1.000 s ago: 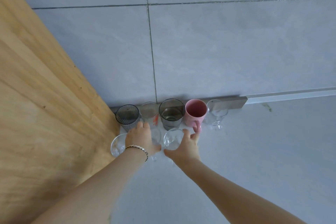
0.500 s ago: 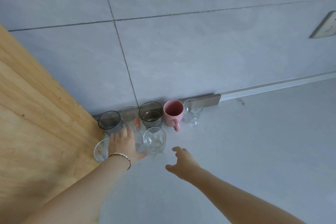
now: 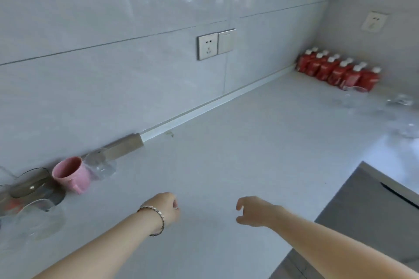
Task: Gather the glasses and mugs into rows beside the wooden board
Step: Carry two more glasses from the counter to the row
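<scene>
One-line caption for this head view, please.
Both empty hands, left and right, hover over the grey countertop beside a pink ceramic mug among gathered glasses.

- I see a pink mug (image 3: 70,173) at the table's left edge.
- Smoky grey glass (image 3: 34,184) beside it.
- Red pouches (image 3: 337,72), white caps, at the far right corner.
- Plain pale grey table (image 3: 238,154).
- Silver bracelet (image 3: 154,218).

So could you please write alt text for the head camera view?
Two empty hands, left and right, hover over a pale counter. A pink mug and glasses line the wall at left; red bottles stand in the far corner.
</scene>
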{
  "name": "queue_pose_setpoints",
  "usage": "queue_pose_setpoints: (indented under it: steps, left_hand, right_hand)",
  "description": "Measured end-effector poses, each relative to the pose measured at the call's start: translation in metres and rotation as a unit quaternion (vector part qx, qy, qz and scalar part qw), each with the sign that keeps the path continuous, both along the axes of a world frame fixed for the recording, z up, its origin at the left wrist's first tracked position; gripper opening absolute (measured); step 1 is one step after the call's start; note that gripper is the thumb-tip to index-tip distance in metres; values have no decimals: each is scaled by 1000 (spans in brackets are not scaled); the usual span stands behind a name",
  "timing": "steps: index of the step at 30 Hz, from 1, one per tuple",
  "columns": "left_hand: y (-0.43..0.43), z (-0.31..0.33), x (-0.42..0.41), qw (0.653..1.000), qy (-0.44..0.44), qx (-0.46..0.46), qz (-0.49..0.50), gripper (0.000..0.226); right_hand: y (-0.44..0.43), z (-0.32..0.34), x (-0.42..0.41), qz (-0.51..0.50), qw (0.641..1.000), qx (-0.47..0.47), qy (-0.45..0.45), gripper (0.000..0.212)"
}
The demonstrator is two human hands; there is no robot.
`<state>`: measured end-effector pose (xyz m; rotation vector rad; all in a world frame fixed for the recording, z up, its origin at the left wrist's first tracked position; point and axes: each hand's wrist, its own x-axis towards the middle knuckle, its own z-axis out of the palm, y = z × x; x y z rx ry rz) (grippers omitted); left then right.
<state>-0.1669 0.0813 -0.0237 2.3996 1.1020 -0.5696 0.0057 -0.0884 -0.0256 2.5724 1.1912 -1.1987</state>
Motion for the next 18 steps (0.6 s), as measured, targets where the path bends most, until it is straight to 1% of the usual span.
queue_pose_setpoints:
  steps: [5,8,10,11,14,15,16,18]
  left_hand:
    - [-109,5,147,997,-41,-37,-51,17]
    - [-173,19,227,992,-73,-43,-93,7]
    - [-207,30,274,987,-88,-36,-133,5]
    - [-221,37,296,983,-93,-30,-153,6]
    - [-249,50,357,975,-103,-4,-196,6]
    - [-256,53,375,973,-107,1,-206,4]
    - [-263,55,396,971,-110,1,-212,4]
    - [-273,54,434,968,-114,-4,-223,11]
  right_hand:
    - [-132,29,118,-53,997,-13,-53,46]
    - [-207,48,182,-95,992,-18,-82,43]
    - [-248,57,219,-126,987,-22,-99,42]
    - [-266,61,236,-141,984,-23,-104,38]
    - [-307,70,282,-178,976,-24,-119,20]
    - [-318,71,295,-197,972,-18,-124,22]
    - [-329,72,311,-221,966,-11,-132,29]
    - [-346,73,341,-261,955,0,-142,38]
